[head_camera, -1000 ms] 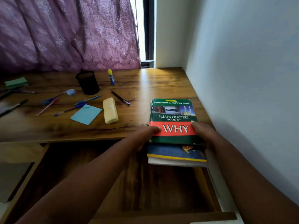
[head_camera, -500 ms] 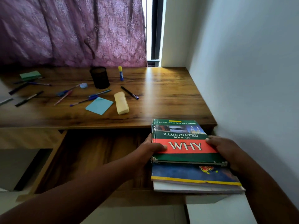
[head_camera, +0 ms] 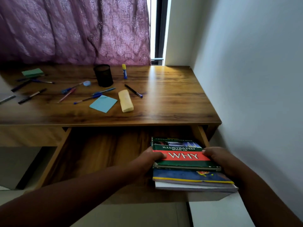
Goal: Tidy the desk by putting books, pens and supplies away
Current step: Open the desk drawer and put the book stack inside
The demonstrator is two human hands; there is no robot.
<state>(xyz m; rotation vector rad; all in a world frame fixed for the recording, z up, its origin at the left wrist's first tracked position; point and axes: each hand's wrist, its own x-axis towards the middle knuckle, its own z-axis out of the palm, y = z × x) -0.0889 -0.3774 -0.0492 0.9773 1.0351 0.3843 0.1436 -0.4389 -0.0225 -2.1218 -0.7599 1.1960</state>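
A stack of books (head_camera: 188, 176), topped by a green and red one reading "WHY", sits at the right end of the open wooden drawer (head_camera: 98, 153), its near end sticking out over the drawer's front. My left hand (head_camera: 147, 159) grips the stack's left edge. My right hand (head_camera: 219, 159) holds its right edge. Several pens (head_camera: 96, 95) lie scattered on the desk (head_camera: 172, 99), together with a blue sticky pad (head_camera: 103, 104), a yellow eraser (head_camera: 125, 100), a green pad (head_camera: 32, 72), a glue stick (head_camera: 124, 71) and a black mesh pen cup (head_camera: 103, 75).
A white wall runs close along the desk's right side. A purple curtain hangs behind the desk, with a window gap at its right. The drawer's left part shows bare wood. A small blue tape roll (head_camera: 86, 83) lies left of the cup.
Both hands carried the stack of books off the desk's front right edge, toward me and down into the open drawer. The items on the desk did not move.
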